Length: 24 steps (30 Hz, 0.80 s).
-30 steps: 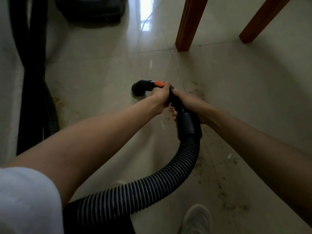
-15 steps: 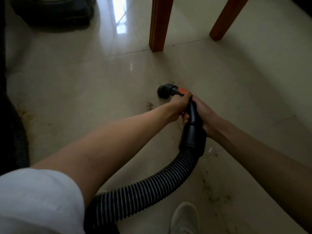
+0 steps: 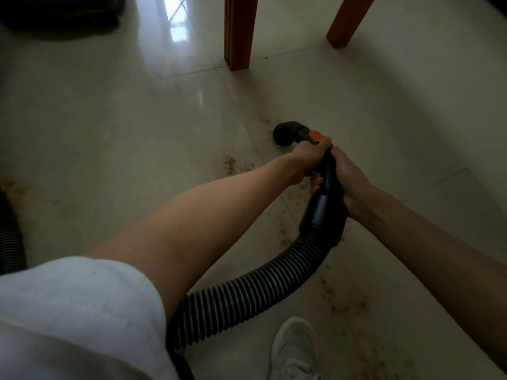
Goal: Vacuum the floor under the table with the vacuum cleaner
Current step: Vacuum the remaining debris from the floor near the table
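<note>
The black vacuum nozzle [image 3: 285,133] with an orange band points down at the pale tiled floor [image 3: 109,133]. Behind it runs a black handle tube, then a ribbed black hose [image 3: 247,292] curving back toward me. My left hand [image 3: 310,157] grips the tube just behind the orange band. My right hand [image 3: 348,179] grips the tube right behind the left one. Brown dirt specks [image 3: 230,163] lie left of my left wrist, and more dirt [image 3: 348,305] lies under my right forearm. Two brown wooden table legs [image 3: 238,31] stand beyond the nozzle.
The second table leg [image 3: 348,20] stands at the upper right. A dark object [image 3: 60,15] sits on the floor at the upper left. Another stretch of ribbed hose [image 3: 9,242] shows at the left edge. My white shoe [image 3: 293,349] is at the bottom.
The view has swung left and the nozzle now sits further right in it, over a different patch of floor. Both hands keep the same hold on the tube.
</note>
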Tool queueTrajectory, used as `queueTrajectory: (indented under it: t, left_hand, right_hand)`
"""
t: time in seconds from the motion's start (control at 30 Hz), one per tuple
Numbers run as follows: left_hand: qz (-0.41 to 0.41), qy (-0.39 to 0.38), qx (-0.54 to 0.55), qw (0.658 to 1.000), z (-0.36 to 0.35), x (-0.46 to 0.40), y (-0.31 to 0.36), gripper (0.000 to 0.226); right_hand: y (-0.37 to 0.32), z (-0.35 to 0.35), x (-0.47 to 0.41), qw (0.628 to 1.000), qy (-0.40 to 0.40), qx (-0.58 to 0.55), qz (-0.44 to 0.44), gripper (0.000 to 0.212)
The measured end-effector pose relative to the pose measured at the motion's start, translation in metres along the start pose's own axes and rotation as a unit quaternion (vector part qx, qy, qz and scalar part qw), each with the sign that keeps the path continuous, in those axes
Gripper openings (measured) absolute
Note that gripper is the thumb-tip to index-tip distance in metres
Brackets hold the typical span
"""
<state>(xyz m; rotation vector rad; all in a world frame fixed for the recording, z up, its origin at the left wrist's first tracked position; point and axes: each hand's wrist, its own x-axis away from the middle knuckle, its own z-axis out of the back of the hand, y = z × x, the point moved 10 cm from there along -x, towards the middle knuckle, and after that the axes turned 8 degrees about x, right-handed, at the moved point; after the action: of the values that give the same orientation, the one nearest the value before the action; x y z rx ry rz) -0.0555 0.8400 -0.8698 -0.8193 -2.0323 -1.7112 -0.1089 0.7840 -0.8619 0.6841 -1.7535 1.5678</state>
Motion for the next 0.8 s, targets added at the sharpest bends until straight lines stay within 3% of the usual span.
queueTrajectory:
  t: [0.43,0.8]
  left_hand:
    - [-0.023,-0.050,-0.011,0.998,-0.043,-0.011,-0.006,0.032]
    - [-0.025,0.003,0.001,1.000,-0.011,-0.028,-0.003,0.029]
  right_hand:
    - [0.004,0.031,0.000,0.996,0.003,-0.086,-0.007,0.040]
    - [0.000,0.005,-0.016,0.997,-0.046,-0.063,-0.021,0.045]
